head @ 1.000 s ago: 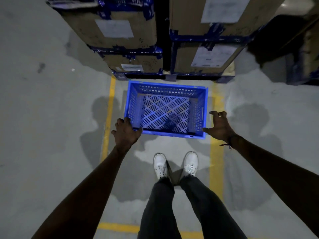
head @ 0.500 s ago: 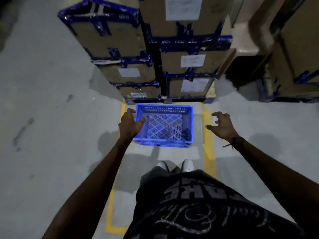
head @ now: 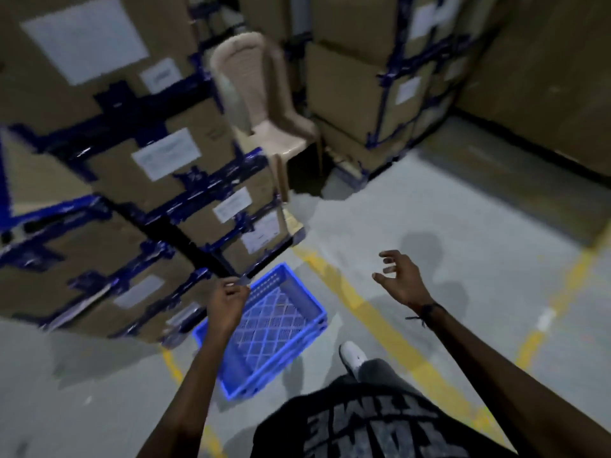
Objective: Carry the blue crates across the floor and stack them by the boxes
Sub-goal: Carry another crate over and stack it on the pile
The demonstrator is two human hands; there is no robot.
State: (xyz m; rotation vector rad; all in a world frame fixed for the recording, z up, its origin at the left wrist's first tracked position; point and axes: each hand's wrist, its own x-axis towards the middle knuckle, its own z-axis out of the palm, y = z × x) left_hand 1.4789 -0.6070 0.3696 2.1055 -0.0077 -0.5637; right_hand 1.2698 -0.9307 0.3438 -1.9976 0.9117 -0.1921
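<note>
Chair (head: pixel 264 104): beige plastic, upright, in the gap between two stacks of cartons.
Floor (head: pixel 429 209): grey concrete.
Floor lines (head: pixel 370 312): yellow painted stripes, crossing the floor.
Shoe (head: pixel 352 357): white, on the floor beside a yellow stripe.

Left hand (head: pixel 228 302) and right hand (head: pixel 401 279) outstretched, fingers loosely curled, empty

crate (head: pixel 281 328): bright blue, lattice of diamond openings in the base, rows of small slots in the walls
boxes (head: pixel 139 180): brown cardboard, dark blue tape bands, white labels
chair (head: pixel 261 104): pale beige plastic
floor (head: pixel 429 226): grey concrete, yellow painted lines
shoe (head: pixel 353 357): white
trousers (head: pixel 380 370): dark grey
shirt (head: pixel 363 424): black with grey lettering
wristband (head: pixel 425 310): black
</note>
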